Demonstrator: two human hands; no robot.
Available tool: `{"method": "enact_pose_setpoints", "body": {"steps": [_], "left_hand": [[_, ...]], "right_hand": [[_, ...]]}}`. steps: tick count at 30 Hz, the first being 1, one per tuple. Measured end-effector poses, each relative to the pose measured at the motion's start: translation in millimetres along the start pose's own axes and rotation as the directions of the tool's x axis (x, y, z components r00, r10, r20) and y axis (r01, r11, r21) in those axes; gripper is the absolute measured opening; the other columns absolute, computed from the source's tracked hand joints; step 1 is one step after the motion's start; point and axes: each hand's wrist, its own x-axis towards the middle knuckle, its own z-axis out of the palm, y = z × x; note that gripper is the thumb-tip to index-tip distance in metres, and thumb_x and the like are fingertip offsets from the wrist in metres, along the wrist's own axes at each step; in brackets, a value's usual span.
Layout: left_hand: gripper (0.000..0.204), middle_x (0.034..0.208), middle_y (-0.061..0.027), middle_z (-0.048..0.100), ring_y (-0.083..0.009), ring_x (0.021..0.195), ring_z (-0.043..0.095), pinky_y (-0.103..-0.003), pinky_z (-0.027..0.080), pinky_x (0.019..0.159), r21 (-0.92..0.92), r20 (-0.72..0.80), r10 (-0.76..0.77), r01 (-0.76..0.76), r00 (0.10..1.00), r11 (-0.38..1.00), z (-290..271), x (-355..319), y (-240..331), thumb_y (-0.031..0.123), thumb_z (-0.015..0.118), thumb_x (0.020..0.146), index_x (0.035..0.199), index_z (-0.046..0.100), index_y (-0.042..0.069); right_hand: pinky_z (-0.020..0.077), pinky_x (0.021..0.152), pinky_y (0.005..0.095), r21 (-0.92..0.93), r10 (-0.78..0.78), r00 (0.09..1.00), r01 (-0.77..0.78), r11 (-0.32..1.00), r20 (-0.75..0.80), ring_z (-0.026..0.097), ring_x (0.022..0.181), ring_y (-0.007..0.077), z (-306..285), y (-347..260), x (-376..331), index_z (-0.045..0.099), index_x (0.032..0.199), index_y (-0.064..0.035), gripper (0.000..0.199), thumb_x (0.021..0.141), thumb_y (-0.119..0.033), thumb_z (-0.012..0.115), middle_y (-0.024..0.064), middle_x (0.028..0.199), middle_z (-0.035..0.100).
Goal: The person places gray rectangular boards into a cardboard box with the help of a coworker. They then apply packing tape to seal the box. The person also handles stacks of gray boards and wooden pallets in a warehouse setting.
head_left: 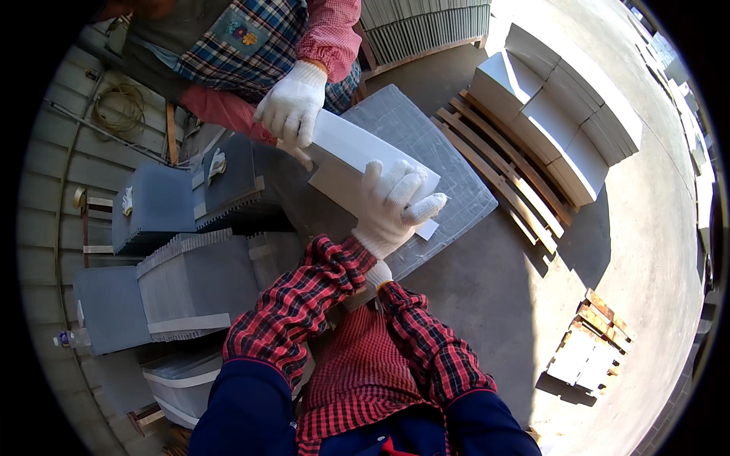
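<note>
A long white carton (pixel 357 143) lies on a grey-topped table (pixel 465 194), a white panel or flap (pixel 334 185) showing along its near side. Over the carton's right part is my left hand (pixel 391 205), in a white knit glove, its fingers spread. Whether it touches the carton I cannot tell. Below that wrist, my right hand (pixel 378 274), also gloved, shows only in small part; its fingers are hidden behind my left forearm. Across the table, a co-worker's gloved hand (pixel 293 106) rests on the carton's far left end.
Stacks of grey sheets (pixel 199 281) stand to the left, with loose white gloves (pixel 217 165) on one. White cartons (pixel 555 114) are piled at the right beside a wooden pallet (pixel 502 167). Another small pallet (pixel 589 346) lies on the sunlit floor. More stacked sheets (pixel 426 34) stand at the back.
</note>
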Motion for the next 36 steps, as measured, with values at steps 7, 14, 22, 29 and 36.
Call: {"method": "enact_pose_setpoints", "body": {"steps": [7,14,22,29,36], "left_hand": [[0.065,0.11,0.0001,0.053,-0.0265,0.102,0.057,-0.048,0.037,0.076,0.083,0.148,0.033,-0.046,0.989,0.995,-5.4,-14.3,0.4,0.033,0.082,0.078,0.133,0.05,0.049],[0.046,0.118,-0.0029,0.055,-0.0242,0.096,0.054,-0.043,0.047,0.09,-0.13,0.333,-0.142,0.194,0.932,0.972,-24.6,-14.0,17.6,0.016,0.062,0.087,0.132,0.062,0.023],[0.064,0.145,-0.0177,0.049,-0.0342,0.127,0.055,-0.05,0.045,0.106,-0.133,0.964,-0.263,0.938,0.047,-0.321,15.5,-169.8,95.0,0.047,0.064,0.097,0.145,0.044,0.009],[0.101,0.155,-0.0196,0.039,-0.0407,0.142,0.038,-0.058,0.033,0.118,-0.162,0.986,-0.16,-0.542,-0.052,-0.825,74.9,-101.6,84.9,0.079,0.044,0.093,0.159,0.022,0.006],[0.072,0.141,-0.0072,0.055,-0.0267,0.134,0.049,-0.049,0.041,0.113,-0.735,0.454,-0.768,-0.678,-0.451,-0.037,186.8,-77.6,87.5,0.069,0.053,0.095,0.139,0.054,0.012]], "right_hand": [[0.0525,0.096,0.0454,-0.208,-0.2,0.953,0.153,0.966,-0.227,0.065,0.116,0.0371,19.7,13.9,11.3,0.061,0.138,-0.0137,0.054,0.093,-0.043,0.057,0.0185,0.129,0.067],[0.0525,0.097,0.0421,0.213,0.188,0.866,-0.097,0.972,-0.464,0.068,0.112,0.0352,-246.8,27.2,-111.1,0.067,0.131,-0.0073,0.052,0.093,-0.043,0.065,0.0187,0.121,0.071],[0.0575,0.079,0.0477,-0.546,-0.166,0.949,-0.009,0.838,-0.27,0.071,0.096,0.0379,-317.8,-112.9,-26.6,0.037,0.15,-0.0112,0.091,0.077,-0.045,0.08,0.0224,0.116,0.065],[0.0583,0.078,0.0459,-0.43,-0.199,0.959,0.094,0.898,-0.205,0.073,0.092,0.0363,-355.3,-78.1,5.4,0.045,0.141,-0.0111,0.084,0.073,-0.045,0.082,0.0199,0.11,0.07],[0.0574,0.089,0.0411,-0.037,-0.167,0.985,0.168,0.985,0.031,0.069,0.103,0.0294,-419.7,2.7,84.6,0.048,0.141,-0.009,0.081,0.076,-0.045,0.08,0.0161,0.119,0.067]]}}
